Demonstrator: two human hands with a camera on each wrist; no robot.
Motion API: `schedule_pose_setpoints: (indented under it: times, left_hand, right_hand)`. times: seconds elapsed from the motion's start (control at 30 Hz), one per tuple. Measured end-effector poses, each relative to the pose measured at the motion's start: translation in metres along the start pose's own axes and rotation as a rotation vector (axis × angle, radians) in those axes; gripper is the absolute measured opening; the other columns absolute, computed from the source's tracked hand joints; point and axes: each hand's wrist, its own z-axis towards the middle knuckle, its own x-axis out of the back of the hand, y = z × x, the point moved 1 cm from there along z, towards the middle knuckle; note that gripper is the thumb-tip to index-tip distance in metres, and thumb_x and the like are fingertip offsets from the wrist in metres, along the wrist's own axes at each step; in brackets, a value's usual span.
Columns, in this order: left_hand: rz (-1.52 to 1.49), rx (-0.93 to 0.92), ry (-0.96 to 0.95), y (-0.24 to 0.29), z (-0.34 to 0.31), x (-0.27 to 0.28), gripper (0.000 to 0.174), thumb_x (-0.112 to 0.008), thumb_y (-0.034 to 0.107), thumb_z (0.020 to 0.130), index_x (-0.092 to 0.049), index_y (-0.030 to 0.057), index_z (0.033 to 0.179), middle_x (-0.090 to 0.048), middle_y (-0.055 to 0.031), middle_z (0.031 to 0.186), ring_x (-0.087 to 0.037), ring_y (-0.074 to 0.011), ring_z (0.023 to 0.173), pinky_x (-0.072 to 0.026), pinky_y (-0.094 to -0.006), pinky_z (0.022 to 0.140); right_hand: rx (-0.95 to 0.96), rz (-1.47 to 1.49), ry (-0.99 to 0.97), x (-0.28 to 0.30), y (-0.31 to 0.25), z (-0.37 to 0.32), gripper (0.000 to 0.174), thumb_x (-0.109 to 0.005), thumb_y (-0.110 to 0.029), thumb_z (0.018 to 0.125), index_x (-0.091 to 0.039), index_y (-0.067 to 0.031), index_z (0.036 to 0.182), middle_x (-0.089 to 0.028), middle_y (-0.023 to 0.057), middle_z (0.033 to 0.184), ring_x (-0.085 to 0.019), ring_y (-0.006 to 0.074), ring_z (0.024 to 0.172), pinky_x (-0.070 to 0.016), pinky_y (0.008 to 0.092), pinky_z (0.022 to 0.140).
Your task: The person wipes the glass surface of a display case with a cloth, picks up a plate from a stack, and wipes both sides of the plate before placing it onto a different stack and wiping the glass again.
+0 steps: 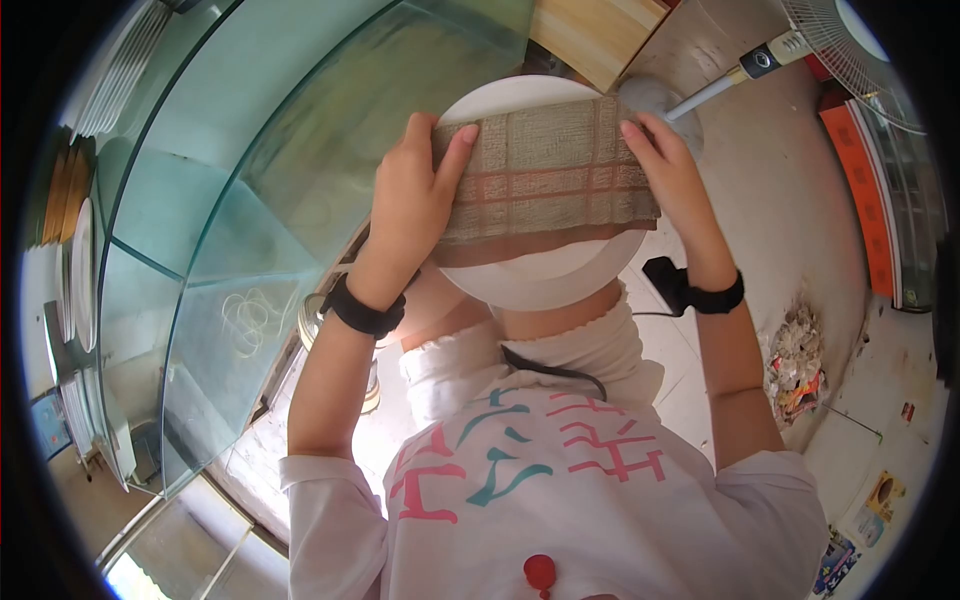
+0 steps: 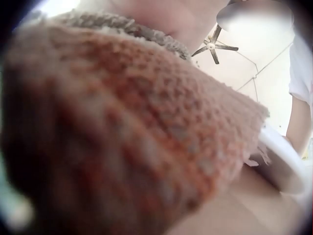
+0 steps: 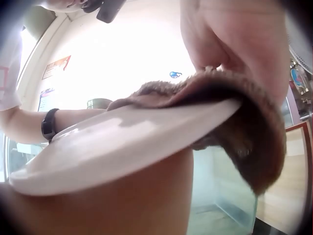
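A brown checked towel (image 1: 545,170) lies across a round white plate (image 1: 545,285) above the person's thighs. My left hand (image 1: 408,200) grips the towel's left end, thumb on top and the other fingers hidden beneath. At the opposite end, my right hand (image 1: 678,180) holds the towel with its thumb over the edge. The right wrist view shows the towel (image 3: 269,132) folded round the rim of the plate (image 3: 117,147), under the right hand (image 3: 239,39). Blurred weave of the towel (image 2: 146,122) fills much of the left wrist view.
Curved glass panels (image 1: 230,210) stand close on the left, with stacked plates (image 1: 125,75) beyond them. A pale wooden board (image 1: 595,35) is ahead. To the right are a standing fan (image 1: 760,60), an orange-sided unit (image 1: 860,190) and a scrap pile (image 1: 797,365) on the floor.
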Motion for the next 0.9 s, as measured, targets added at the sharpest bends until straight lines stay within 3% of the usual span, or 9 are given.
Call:
schedule_pose_setpoints:
  times: [0.07, 0.3, 0.4, 0.47, 0.6, 0.7, 0.77, 0.83, 0.9]
  left_hand:
    - [0.039, -0.004, -0.003, -0.001, 0.002, 0.001, 0.037, -0.055, 0.034, 0.091, -0.052, -0.0035, 0.094, -0.059, -0.0254, 0.073, -0.059, -0.0421, 0.070, -0.0464, -0.0448, 0.061]
    - [0.160, -0.028, -0.031, 0.002, 0.007, 0.000, 0.039, -0.055, 0.036, 0.090, -0.047, -0.0020, 0.088, -0.059, -0.0246, 0.070, -0.058, -0.0427, 0.067, -0.0460, -0.0457, 0.058]
    - [0.223, -0.041, -0.057, 0.007, 0.006, 0.005, 0.039, -0.055, 0.035, 0.090, -0.045, -0.0018, 0.086, -0.058, -0.0249, 0.068, -0.057, -0.0431, 0.066, -0.0457, -0.0462, 0.057]
    - [0.242, -0.055, -0.048, 0.008, 0.006, 0.005, 0.038, -0.056, 0.034, 0.090, -0.045, -0.0018, 0.085, -0.058, -0.0249, 0.068, -0.057, -0.0430, 0.066, -0.0458, -0.0462, 0.056]
    - [0.267, -0.117, -0.039, 0.009, 0.005, 0.004, 0.034, -0.057, 0.029, 0.090, -0.044, -0.0015, 0.084, -0.058, -0.0244, 0.067, -0.058, -0.0427, 0.065, -0.0460, -0.0466, 0.056]
    - [0.296, -0.098, -0.066, 0.014, 0.004, 0.004, 0.031, -0.057, 0.027, 0.090, -0.044, -0.0012, 0.085, -0.058, -0.0239, 0.067, -0.058, -0.0423, 0.066, -0.0461, -0.0466, 0.056]
    - [0.305, -0.106, -0.068, 0.014, 0.004, 0.004, 0.031, -0.057, 0.026, 0.090, -0.044, -0.0011, 0.085, -0.058, -0.0238, 0.067, -0.058, -0.0422, 0.066, -0.0462, -0.0466, 0.056]
    - [0.311, -0.112, -0.070, 0.012, 0.004, 0.005, 0.030, -0.057, 0.026, 0.090, -0.045, -0.0010, 0.085, -0.058, -0.0238, 0.067, -0.058, -0.0421, 0.066, -0.0464, -0.0465, 0.056]
    - [0.299, -0.142, -0.040, 0.010, 0.002, 0.004, 0.030, -0.057, 0.026, 0.089, -0.044, -0.0012, 0.085, -0.058, -0.0243, 0.068, -0.058, -0.0426, 0.067, -0.0463, -0.0463, 0.057]
  right_hand:
    - [-0.038, 0.054, -0.140, 0.006, 0.000, 0.009, 0.037, -0.059, -0.031, 0.090, -0.059, 0.0029, 0.104, -0.062, 0.0080, 0.088, -0.055, 0.0139, 0.080, -0.0437, 0.0261, 0.073]
    - [0.191, -0.136, -0.077, -0.012, -0.017, 0.050, 0.036, -0.063, -0.031, 0.087, -0.061, 0.0041, 0.097, -0.061, 0.0069, 0.081, -0.054, 0.0136, 0.076, -0.0434, 0.0262, 0.071]
    - [0.246, -0.096, -0.276, -0.017, -0.033, 0.065, 0.034, -0.063, -0.030, 0.086, -0.062, 0.0030, 0.095, -0.061, 0.0052, 0.078, -0.053, 0.0130, 0.073, -0.0429, 0.0262, 0.069]
    - [0.246, -0.126, -0.457, -0.020, -0.040, 0.073, 0.029, -0.061, -0.025, 0.089, -0.060, 0.0020, 0.099, -0.057, -0.0011, 0.080, -0.049, 0.0066, 0.076, -0.0408, 0.0223, 0.071]
    - [0.308, -0.048, -0.517, -0.033, -0.051, 0.082, 0.028, -0.061, -0.024, 0.089, -0.061, 0.0015, 0.099, -0.057, -0.0010, 0.080, -0.051, 0.0067, 0.077, -0.0420, 0.0229, 0.071]
    - [0.349, -0.138, -0.702, -0.042, -0.060, 0.095, 0.026, -0.061, -0.023, 0.089, -0.061, 0.0015, 0.098, -0.059, 0.0011, 0.081, -0.052, 0.0078, 0.078, -0.0430, 0.0241, 0.071]
    - [0.542, -0.154, -0.794, -0.051, -0.065, 0.102, 0.024, -0.060, -0.021, 0.089, -0.060, 0.0013, 0.097, -0.060, 0.0041, 0.082, -0.054, 0.0104, 0.078, -0.0436, 0.0257, 0.070]
    - [0.495, -0.295, -0.844, -0.049, -0.092, 0.100, 0.023, -0.059, -0.021, 0.089, -0.060, 0.0005, 0.098, -0.061, 0.0065, 0.084, -0.055, 0.0132, 0.078, -0.0442, 0.0270, 0.072]
    - [0.336, -0.415, -0.899, -0.045, -0.110, 0.095, 0.030, -0.061, -0.020, 0.083, -0.060, 0.0026, 0.102, -0.065, 0.0174, 0.093, -0.061, 0.0242, 0.087, -0.0456, 0.0327, 0.081]
